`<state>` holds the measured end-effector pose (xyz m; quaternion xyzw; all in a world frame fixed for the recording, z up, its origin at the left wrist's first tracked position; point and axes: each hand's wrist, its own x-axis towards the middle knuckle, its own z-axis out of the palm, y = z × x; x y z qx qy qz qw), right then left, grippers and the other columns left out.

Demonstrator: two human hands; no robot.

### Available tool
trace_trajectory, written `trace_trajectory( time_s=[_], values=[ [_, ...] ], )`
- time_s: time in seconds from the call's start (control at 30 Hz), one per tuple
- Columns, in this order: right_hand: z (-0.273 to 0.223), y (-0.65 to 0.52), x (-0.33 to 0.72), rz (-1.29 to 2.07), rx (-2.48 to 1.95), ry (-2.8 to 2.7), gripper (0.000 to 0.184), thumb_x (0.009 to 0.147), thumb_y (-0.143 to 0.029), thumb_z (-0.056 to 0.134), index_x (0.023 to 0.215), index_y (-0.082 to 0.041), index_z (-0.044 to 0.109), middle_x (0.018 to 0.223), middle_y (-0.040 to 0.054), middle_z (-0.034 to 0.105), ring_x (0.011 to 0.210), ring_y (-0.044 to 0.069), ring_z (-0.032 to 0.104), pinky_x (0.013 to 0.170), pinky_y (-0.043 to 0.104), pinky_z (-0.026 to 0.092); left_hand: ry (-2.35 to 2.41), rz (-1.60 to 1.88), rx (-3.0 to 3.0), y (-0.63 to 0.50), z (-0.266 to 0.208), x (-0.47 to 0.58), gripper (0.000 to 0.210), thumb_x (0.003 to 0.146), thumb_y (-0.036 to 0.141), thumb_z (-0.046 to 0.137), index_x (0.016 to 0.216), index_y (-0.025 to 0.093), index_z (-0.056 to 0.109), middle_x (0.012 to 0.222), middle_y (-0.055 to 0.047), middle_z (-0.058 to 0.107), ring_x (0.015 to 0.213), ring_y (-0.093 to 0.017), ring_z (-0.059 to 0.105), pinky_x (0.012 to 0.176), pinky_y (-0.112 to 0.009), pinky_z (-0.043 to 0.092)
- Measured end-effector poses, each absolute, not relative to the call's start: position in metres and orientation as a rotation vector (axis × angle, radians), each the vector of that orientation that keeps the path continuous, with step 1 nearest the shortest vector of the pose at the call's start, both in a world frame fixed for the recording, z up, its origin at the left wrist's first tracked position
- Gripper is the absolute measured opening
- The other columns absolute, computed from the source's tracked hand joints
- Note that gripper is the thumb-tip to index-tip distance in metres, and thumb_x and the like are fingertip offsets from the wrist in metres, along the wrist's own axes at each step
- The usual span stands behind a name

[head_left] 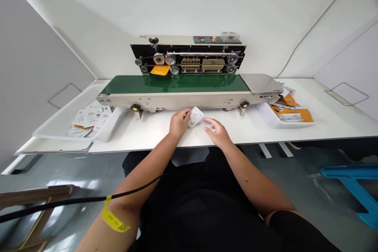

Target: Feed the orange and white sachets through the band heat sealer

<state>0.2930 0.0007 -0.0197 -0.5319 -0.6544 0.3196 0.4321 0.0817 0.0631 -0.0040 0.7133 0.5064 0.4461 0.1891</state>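
My left hand [178,123] pinches a small white printed sachet [196,117] by its left edge, just above the table in front of the sealing machine. Close to the sachet's right side is my right hand [217,132], its fingers apart and nothing in them. Behind both hands stands the band sealing machine [189,49] with a green conveyor belt [189,83]. An orange sachet [160,70] sticks out from the rollers at the machine's left end, over the belt.
On the left, a white bin [44,130] holds several white sachets [91,118]. Another white bin [273,121] at right contains orange and white sachets [291,108]. A black cable [73,201] crosses my left arm. A blue stool [354,173] stands at lower right.
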Motion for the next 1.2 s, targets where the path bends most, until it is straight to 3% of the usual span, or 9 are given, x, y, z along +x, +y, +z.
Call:
trace_trajectory(
  time_s=[0.1,0.17,0.37,0.43,0.53,0.67,0.8,1.0,1.2],
  values=[
    [-0.021,0.010,0.278,0.967,-1.284,-1.516,0.044,0.090,-0.040,0.063,0.132,-0.026,0.065,0.126,0.0077,0.072,0.109,0.024,0.067,0.091,0.039,0.055,1.288,1.224,1.714,0.065,-0.006,0.081,0.019,0.099,0.037,0.058,0.107,0.021,0.067,0.099,-0.004,0.075,0.070,-0.015,0.068,0.065,-0.028,0.056],
    [-0.021,0.016,0.273,1.043,-1.243,-1.405,0.039,0.088,-0.044,0.065,0.122,-0.024,0.067,0.114,0.0073,0.074,0.096,0.021,0.069,0.084,0.036,0.055,1.173,1.186,1.568,0.066,-0.009,0.082,0.025,0.098,0.043,0.060,0.110,0.021,0.059,0.097,-0.003,0.073,0.058,-0.011,0.063,0.054,-0.024,0.052],
    [-0.021,0.026,0.275,1.124,-1.156,-1.026,0.033,0.079,-0.049,0.074,0.092,-0.022,0.062,0.075,-0.0004,0.069,0.060,0.013,0.057,0.059,0.025,0.046,0.853,1.039,1.578,0.061,-0.009,0.088,0.047,0.086,0.042,0.075,0.119,0.021,0.050,0.108,-0.006,0.069,0.065,-0.010,0.065,0.059,-0.024,0.055],
    [-0.021,0.025,0.276,1.119,-1.133,-0.982,0.035,0.076,-0.049,0.076,0.092,-0.022,0.060,0.078,0.0009,0.070,0.063,0.013,0.059,0.061,0.026,0.048,0.807,0.998,1.629,0.059,-0.008,0.089,0.049,0.085,0.040,0.076,0.122,0.020,0.052,0.100,-0.004,0.070,0.067,-0.012,0.066,0.063,-0.025,0.056],
    [-0.018,0.019,0.279,1.077,-1.173,-1.065,0.043,0.075,-0.048,0.078,0.105,-0.021,0.062,0.100,0.0079,0.074,0.082,0.019,0.068,0.067,0.029,0.053,0.862,1.007,1.697,0.059,-0.008,0.088,0.034,0.093,0.043,0.066,0.116,0.018,0.061,0.078,0.000,0.067,0.065,-0.013,0.064,0.065,-0.026,0.054],
    [-0.001,0.011,0.293,0.687,-1.273,-1.347,0.054,0.084,-0.045,0.070,0.133,-0.025,0.060,0.124,0.0109,0.068,0.096,0.022,0.065,0.072,0.033,0.055,0.933,1.026,1.828,0.060,-0.007,0.085,0.031,0.097,0.042,0.058,0.114,0.019,0.070,0.084,-0.003,0.071,0.072,-0.015,0.064,0.068,-0.027,0.052],
    [0.026,0.013,0.310,0.516,-1.352,-1.815,0.040,0.092,-0.035,0.058,0.130,-0.028,0.069,0.107,0.0071,0.072,0.090,0.022,0.066,0.078,0.036,0.052,0.897,1.041,1.790,0.059,-0.007,0.086,0.031,0.094,0.041,0.063,0.114,0.018,0.068,0.086,-0.003,0.071,0.072,-0.014,0.062,0.066,-0.025,0.049],
    [0.056,0.031,0.326,0.833,-1.479,-2.258,0.019,0.089,-0.032,0.061,0.085,-0.025,0.078,0.074,0.0008,0.073,0.062,0.017,0.061,0.057,0.028,0.040,0.807,0.987,1.749,0.057,-0.006,0.089,0.022,0.091,0.037,0.067,0.099,0.017,0.068,0.085,-0.004,0.071,0.075,-0.015,0.064,0.066,-0.025,0.049],
    [0.103,0.069,0.372,1.057,-1.594,-1.820,0.012,0.087,-0.031,0.069,0.088,-0.020,0.070,0.069,0.0017,0.070,0.055,0.013,0.058,0.049,0.023,0.036,0.820,1.045,1.744,0.062,-0.009,0.088,0.028,0.092,0.033,0.065,0.114,0.018,0.059,0.092,-0.005,0.074,0.077,-0.014,0.066,0.071,-0.026,0.051]
  ],
)
